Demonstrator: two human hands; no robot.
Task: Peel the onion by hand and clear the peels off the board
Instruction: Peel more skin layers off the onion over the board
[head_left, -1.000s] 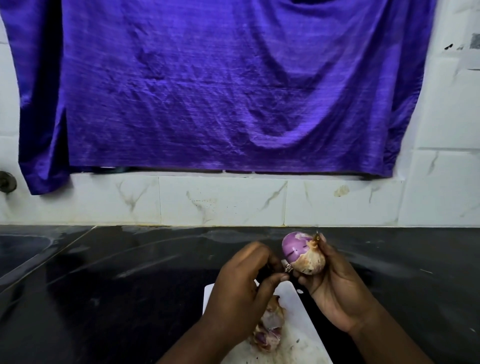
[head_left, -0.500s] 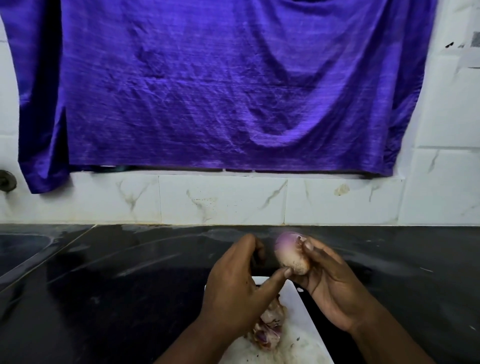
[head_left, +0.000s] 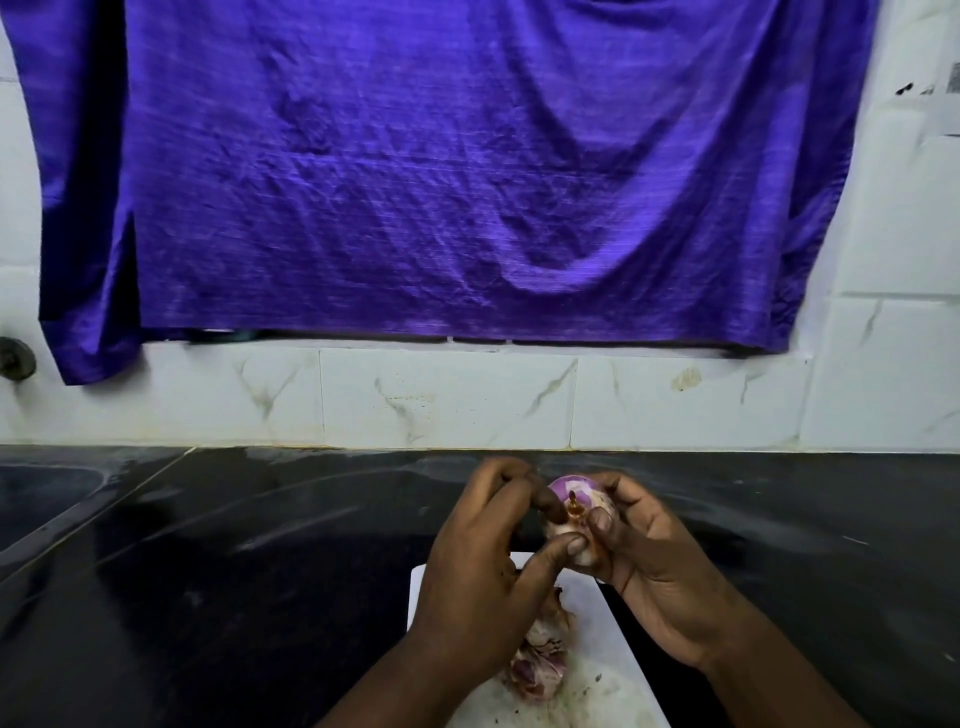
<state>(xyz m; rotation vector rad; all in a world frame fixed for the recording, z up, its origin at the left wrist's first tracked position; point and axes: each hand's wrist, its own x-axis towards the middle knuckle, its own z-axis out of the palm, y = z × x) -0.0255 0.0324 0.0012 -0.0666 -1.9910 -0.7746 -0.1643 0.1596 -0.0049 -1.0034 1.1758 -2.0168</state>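
Both hands met above the far end of the board (head_left: 613, 644), with the onion (head_left: 574, 499) held between them in the air over the black tabletop (head_left: 208, 571). The right hand (head_left: 660, 566) cupped the onion from its 3 o'clock side, fingers (head_left: 602, 519) curled around it. The left hand (head_left: 483, 571) came in from 9 o'clock, its thumb and forefinger pinched on the brown skin at the onion's near face. Purple flesh showed at the top of the onion. A heap of peels (head_left: 540, 660) lay on the board at 6 o'clock from the onion. A purple cloth (head_left: 441, 171) hung on the tiled wall behind.
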